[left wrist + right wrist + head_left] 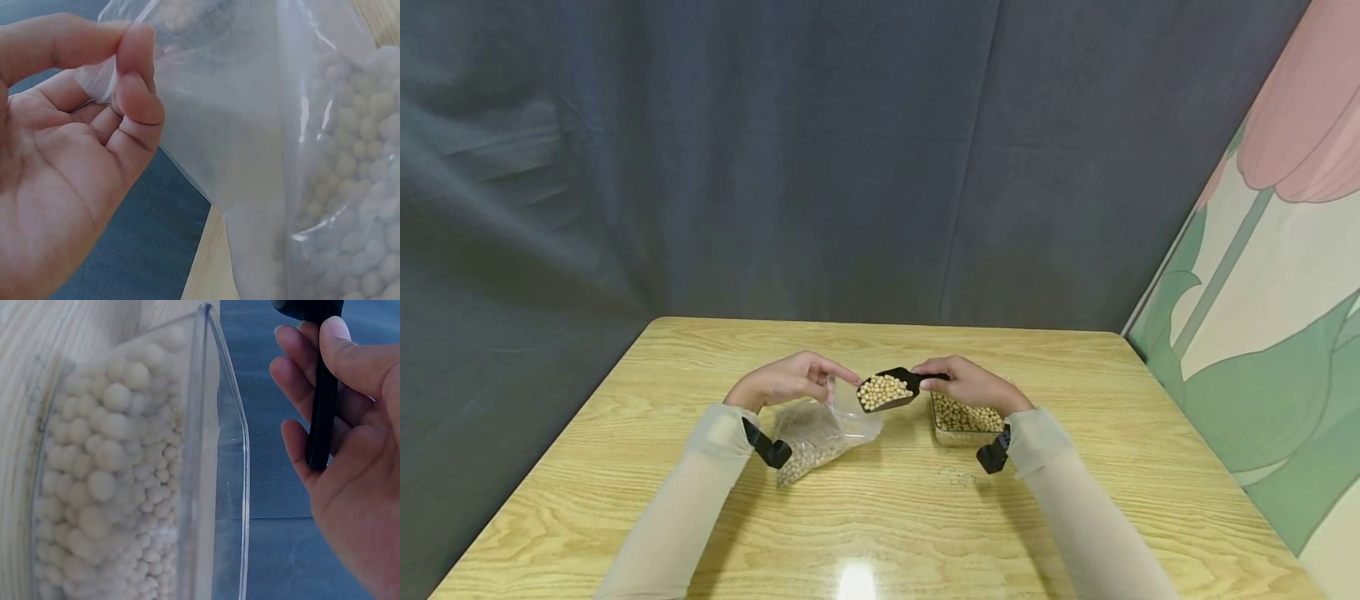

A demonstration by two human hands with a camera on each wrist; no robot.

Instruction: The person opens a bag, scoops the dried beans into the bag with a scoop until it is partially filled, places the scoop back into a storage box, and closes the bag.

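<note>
A black scoop [911, 381], loaded with pale round beans [883, 392], is held above the counter [850, 517], its blade pointing toward the person's left, between a bag and a container. The person's right hand [973, 384] grips it; in the right wrist view, the fingers are curled about the dark handle [324, 412], the thumb laid along it near the blade.

Near the front of the scoop, the left hand [790, 379] pinches the upper edge of a clear plastic bag [850, 427] between thumb and fingers, the index finger reaching toward the blade's front edge; whether it touches cannot be told. The bag slumps on the counter, more beans gathered in its lower part, its film creased and shiny in the left wrist view.

Just below the right hand stands a clear rectangular container [962, 437], a mass of the same beans inside. On the counter in front of it are faint pale marks [957, 476], too small to make out.

Black wrist cameras [775, 452] sit on both wrists, over pale sleeves [673, 500]. Behind the wood-grained counter hangs a dark blue-gray curtain [775, 167]; to the right, a wall [1262, 333] carries a pink flower and green leaves.
</note>
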